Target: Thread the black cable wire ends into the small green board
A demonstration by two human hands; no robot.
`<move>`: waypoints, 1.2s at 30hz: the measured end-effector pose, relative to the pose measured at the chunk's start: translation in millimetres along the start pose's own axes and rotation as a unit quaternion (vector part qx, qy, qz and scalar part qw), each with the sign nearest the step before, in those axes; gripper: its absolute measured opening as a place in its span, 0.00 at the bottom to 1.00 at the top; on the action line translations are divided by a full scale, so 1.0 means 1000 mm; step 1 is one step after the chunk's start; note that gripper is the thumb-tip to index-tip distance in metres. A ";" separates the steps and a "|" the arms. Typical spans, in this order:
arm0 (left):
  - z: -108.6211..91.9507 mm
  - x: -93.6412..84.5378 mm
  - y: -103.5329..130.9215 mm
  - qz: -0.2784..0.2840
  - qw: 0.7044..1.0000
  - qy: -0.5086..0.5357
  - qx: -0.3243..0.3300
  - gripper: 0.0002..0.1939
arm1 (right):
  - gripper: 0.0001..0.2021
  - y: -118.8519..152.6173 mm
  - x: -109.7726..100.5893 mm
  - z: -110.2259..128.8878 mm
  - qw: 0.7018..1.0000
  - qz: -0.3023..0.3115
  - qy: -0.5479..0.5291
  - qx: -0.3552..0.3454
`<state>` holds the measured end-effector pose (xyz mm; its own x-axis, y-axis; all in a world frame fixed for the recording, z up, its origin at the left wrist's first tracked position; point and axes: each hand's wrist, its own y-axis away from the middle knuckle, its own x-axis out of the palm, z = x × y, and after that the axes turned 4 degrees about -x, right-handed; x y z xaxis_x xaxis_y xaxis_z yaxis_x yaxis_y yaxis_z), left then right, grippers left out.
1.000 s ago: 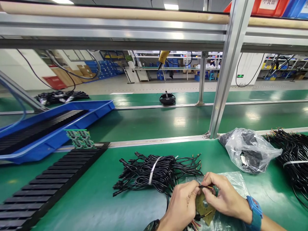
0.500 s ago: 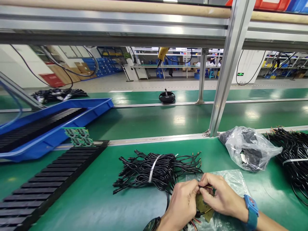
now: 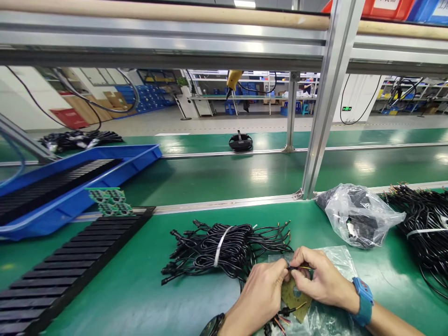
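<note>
Counter [image 3: 147, 289] green. Cable bundle [image 3: 227, 247] black, white tie. Circuit board [image 3: 293, 298] olive-yellow. Tray [image 3: 133, 161] blue. Wristband [image 3: 362, 301] blue.

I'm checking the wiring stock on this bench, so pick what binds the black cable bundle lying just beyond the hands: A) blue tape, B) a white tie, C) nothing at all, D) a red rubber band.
B: a white tie wraps across the middle of the black cable bundle, which lies on the green bench just past the left hand and right hand.

Head cam, fwd and down, close over green bench [image 3: 140, 289].
</note>
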<state>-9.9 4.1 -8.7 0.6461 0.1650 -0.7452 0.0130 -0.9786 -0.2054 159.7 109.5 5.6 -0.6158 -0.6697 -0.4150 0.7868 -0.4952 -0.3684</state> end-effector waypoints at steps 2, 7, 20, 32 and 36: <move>0.002 0.004 0.000 -0.015 1.000 0.009 0.008 0.14 | 0.02 0.001 0.002 -0.001 1.000 -0.001 -0.001 -0.006; 0.001 0.008 0.000 -0.031 0.999 0.022 0.018 0.14 | 0.03 0.004 0.008 -0.005 1.000 -0.008 0.006 -0.023; -0.001 -0.002 0.001 -0.007 0.999 -0.042 0.017 0.13 | 0.04 0.003 0.009 -0.004 0.999 -0.022 0.014 -0.037; -0.005 -0.004 -0.001 -0.038 0.997 -0.035 0.050 0.14 | 0.03 0.003 0.007 -0.001 0.999 -0.014 0.006 -0.038; -0.001 0.000 0.000 -0.036 0.998 -0.017 0.052 0.13 | 0.03 0.004 0.011 -0.003 0.999 -0.013 -0.001 -0.036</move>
<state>-8.5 4.4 -8.1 0.6206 0.2400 -0.7465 -0.0215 -0.9464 -0.3222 156.0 101.2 -3.2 -0.6354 -0.6590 -0.4025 0.7658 -0.4710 -0.4378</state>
